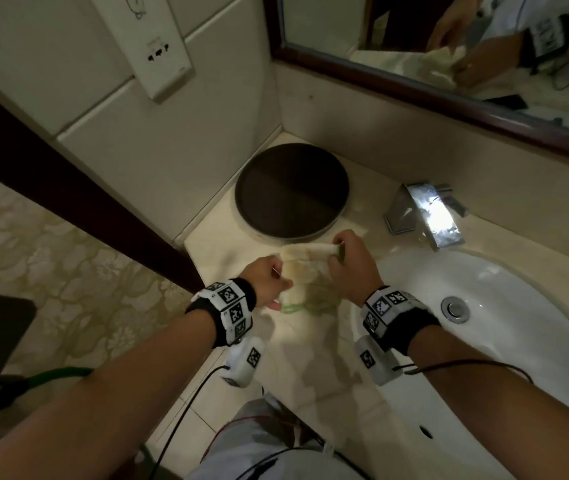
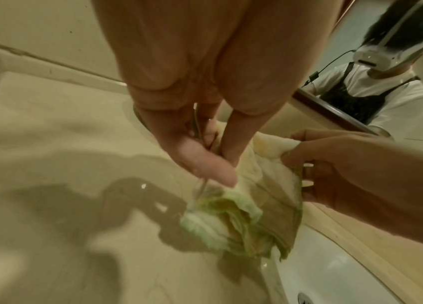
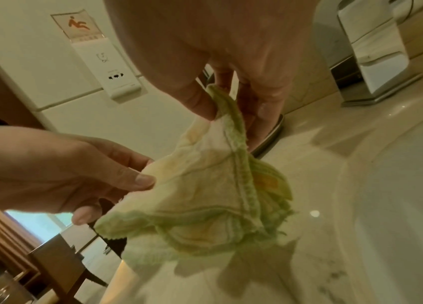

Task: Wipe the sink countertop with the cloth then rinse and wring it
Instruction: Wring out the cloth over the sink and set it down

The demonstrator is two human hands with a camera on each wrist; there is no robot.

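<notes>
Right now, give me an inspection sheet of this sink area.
Surface: pale stone countertop, shadowed.
Job's things: green-edged cloth held up over the countertop; white basin; chrome faucet, no water seen.
Clutter: round dark tray.
Grippers: left hand and right hand each pinch a cloth edge.
Cables: black wrist-camera cable.
Surroundings: mirror, wall socket panel.
</notes>
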